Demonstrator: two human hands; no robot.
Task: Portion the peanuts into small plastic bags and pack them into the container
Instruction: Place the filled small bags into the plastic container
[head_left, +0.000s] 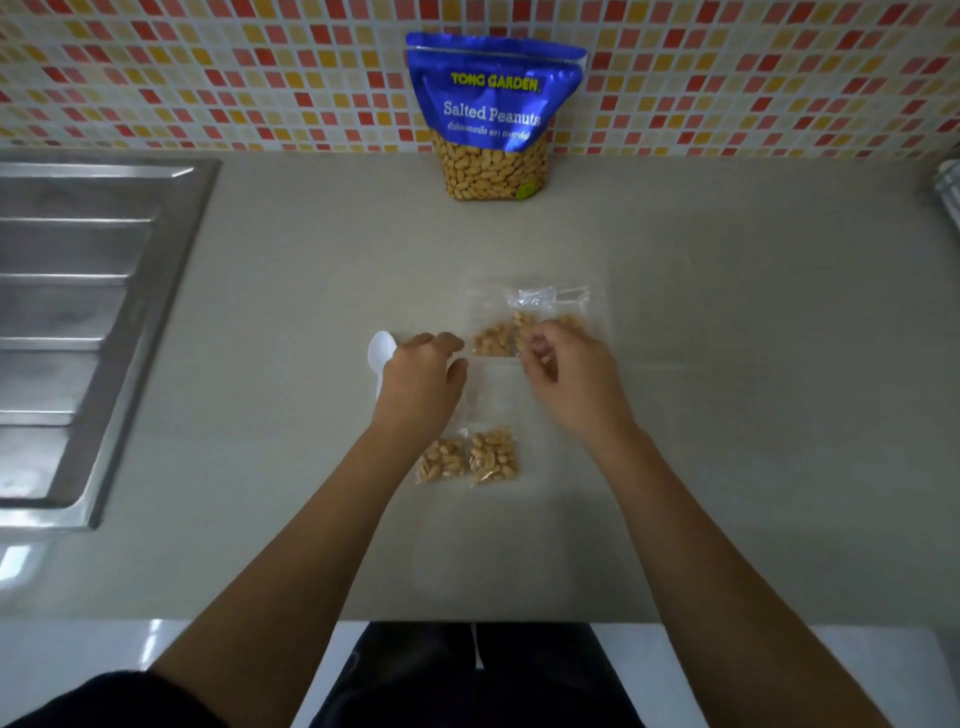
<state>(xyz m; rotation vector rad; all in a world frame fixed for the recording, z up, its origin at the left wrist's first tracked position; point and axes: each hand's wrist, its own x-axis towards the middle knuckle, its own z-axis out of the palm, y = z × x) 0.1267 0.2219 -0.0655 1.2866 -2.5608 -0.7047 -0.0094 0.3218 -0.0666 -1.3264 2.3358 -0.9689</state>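
- A wall of small mosaic tiles (208, 78) in red, orange, yellow and white ran across the top of the frame.
- A stainless-steel sink unit (78, 312) with a ribbed draining board filled the left side, set into the counter.
- A plain grey-beige countertop (727, 415) spread over the middle of the frame, from the wall down to its front edge.
- A glossy white floor (78, 660) showed along the bottom, below the counter's edge.
- A bit of pale checked cloth (950, 192) was cut off by the right edge, upper right.
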